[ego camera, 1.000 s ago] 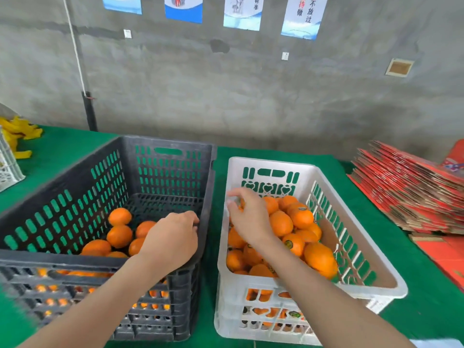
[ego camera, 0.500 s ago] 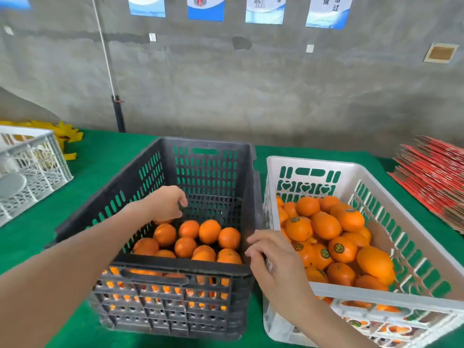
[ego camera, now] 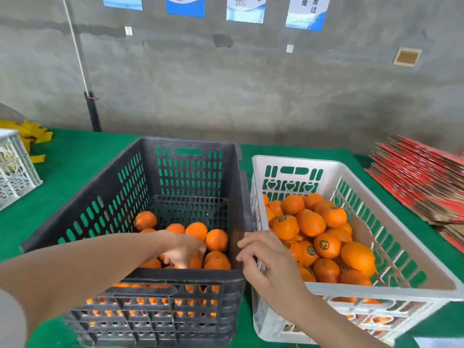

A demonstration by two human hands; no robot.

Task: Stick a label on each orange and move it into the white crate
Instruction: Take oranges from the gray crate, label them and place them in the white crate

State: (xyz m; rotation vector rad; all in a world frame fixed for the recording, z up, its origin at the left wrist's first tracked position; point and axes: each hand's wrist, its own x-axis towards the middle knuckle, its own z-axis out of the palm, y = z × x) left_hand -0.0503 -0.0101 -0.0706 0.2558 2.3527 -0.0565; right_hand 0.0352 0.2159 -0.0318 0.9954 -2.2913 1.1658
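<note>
Hands are both hovering low over the two crates side by side on the green table (ego camera: 75, 156). The left hand (ego camera: 184, 249) is sitting down inside the black crate (ego camera: 100, 197), knuckles up, with its fingers (ego camera: 175, 261) curling down among the loose oranges (ego camera: 216, 239) heaped at the near end. They are touching fruit, but from here I cannot tell whether they are actually closing round one. These oranges are showing no stickers on the sides facing us.

The right hand (ego camera: 268, 262) is resting at the near left corner of the white crate (ego camera: 376, 291), just where it is standing next to the black one. Its fingers (ego camera: 251, 243) are lying loosely bent over the rim, and nothing is showing between them.

The white crate is holding a bigger pile of oranges (ego camera: 310, 223), several of them wearing a round dark label (ego camera: 324, 244) on top.

A stack of flat red cartons (ego camera: 421, 177) is lying off to the right, another white basket (ego camera: 15, 177) is peeking in at the left edge beside some yellow material (ego camera: 35, 133), and posters (ego camera: 306, 11) are hanging on the grey wall behind.
</note>
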